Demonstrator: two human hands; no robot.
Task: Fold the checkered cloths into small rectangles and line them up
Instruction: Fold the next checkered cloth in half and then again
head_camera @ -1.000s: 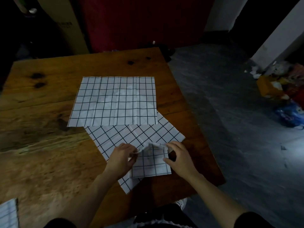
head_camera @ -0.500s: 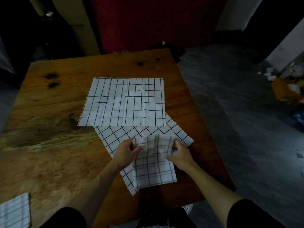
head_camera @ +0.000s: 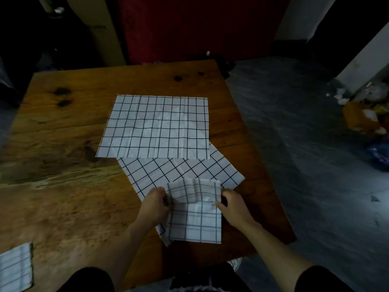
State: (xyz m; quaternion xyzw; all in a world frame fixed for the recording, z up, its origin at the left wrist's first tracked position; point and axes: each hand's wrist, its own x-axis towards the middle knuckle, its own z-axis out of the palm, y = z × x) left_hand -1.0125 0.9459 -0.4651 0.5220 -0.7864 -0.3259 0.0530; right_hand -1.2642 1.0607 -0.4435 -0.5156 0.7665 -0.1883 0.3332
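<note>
A partly folded white checkered cloth (head_camera: pixel 194 220) lies at the table's near edge, its far flap raised and bent over. My left hand (head_camera: pixel 156 204) pinches its left edge and my right hand (head_camera: pixel 233 204) pinches its right edge. It lies on top of a flat checkered cloth (head_camera: pixel 179 173) turned at an angle. A third checkered cloth (head_camera: pixel 155 127) lies spread flat and square farther back, overlapping the angled one. A folded checkered cloth (head_camera: pixel 15 268) sits at the near left corner of the table.
The wooden table (head_camera: pixel 63 186) has dark knots at the back. Its right edge drops to a grey floor (head_camera: pixel 305 144). Litter and packets (head_camera: pixel 366 114) lie on the floor at the far right. A cardboard box (head_camera: pixel 99 28) stands behind the table.
The folded cloth's far flap has been drawn forward and opened wider between my hands. The camera has shifted, bringing the folded cloth at the near left more into view.
</note>
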